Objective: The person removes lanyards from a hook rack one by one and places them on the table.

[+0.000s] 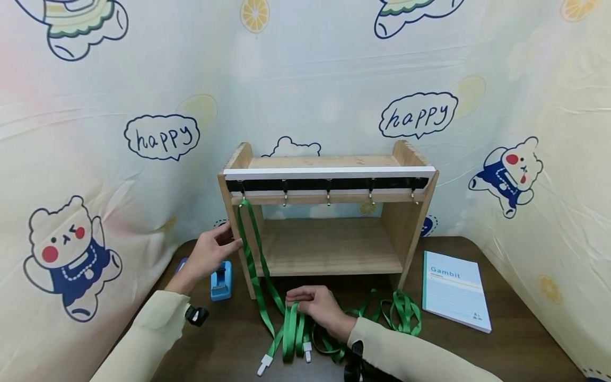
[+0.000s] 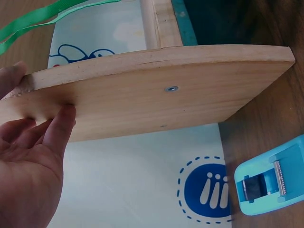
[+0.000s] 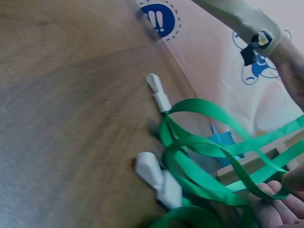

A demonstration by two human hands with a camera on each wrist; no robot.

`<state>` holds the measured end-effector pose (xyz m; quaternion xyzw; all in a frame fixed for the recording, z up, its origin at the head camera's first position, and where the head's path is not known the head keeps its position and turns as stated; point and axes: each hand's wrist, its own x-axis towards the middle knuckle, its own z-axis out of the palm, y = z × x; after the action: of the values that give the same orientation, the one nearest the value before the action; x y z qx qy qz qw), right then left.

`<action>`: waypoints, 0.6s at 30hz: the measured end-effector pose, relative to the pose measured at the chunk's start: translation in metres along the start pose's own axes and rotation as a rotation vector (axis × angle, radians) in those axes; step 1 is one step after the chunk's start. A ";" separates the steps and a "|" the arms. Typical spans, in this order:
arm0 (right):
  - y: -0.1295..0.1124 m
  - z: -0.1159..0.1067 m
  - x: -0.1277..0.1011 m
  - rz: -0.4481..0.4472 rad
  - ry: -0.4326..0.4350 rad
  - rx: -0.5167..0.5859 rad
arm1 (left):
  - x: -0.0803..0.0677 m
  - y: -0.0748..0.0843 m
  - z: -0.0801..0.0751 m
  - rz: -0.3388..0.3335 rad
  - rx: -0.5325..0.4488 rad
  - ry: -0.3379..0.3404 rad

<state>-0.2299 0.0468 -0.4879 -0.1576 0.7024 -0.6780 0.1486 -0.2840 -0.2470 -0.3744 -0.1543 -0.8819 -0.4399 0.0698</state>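
Observation:
A wooden shelf (image 1: 329,246) stands on the dark table, with a black rail of hooks (image 1: 327,184) under its top board. One green lanyard (image 1: 253,249) hangs from the leftmost hook down to the table. My left hand (image 1: 224,241) rests with straight fingers (image 2: 59,128) on the shelf's left side panel (image 2: 156,90), the thumb at its front edge. In front of the shelf my right hand (image 1: 302,302) holds a bunch of green lanyard straps (image 3: 204,161) with curled fingers (image 3: 275,202). Their white clips (image 3: 159,178) lie on the table.
A blue tape dispenser (image 1: 221,281) sits left of the shelf, just below my left hand, and shows again (image 2: 270,183) on a printed sheet. More green lanyards (image 1: 403,313) are piled at the shelf's right foot. A "Gambit" notebook (image 1: 454,297) lies right. Printed cloth walls enclose the table.

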 end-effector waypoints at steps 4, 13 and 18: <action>-0.011 -0.005 0.003 -0.010 -0.024 0.009 | 0.000 0.000 0.000 -0.003 0.009 0.002; -0.050 -0.012 0.006 -0.178 -0.005 -0.078 | -0.001 0.000 0.001 -0.014 0.010 -0.001; -0.086 -0.016 0.005 -0.366 0.028 -0.086 | 0.001 0.001 0.000 -0.019 0.005 -0.001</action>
<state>-0.2397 0.0564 -0.4011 -0.2794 0.6924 -0.6652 0.0062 -0.2842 -0.2459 -0.3734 -0.1458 -0.8844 -0.4384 0.0655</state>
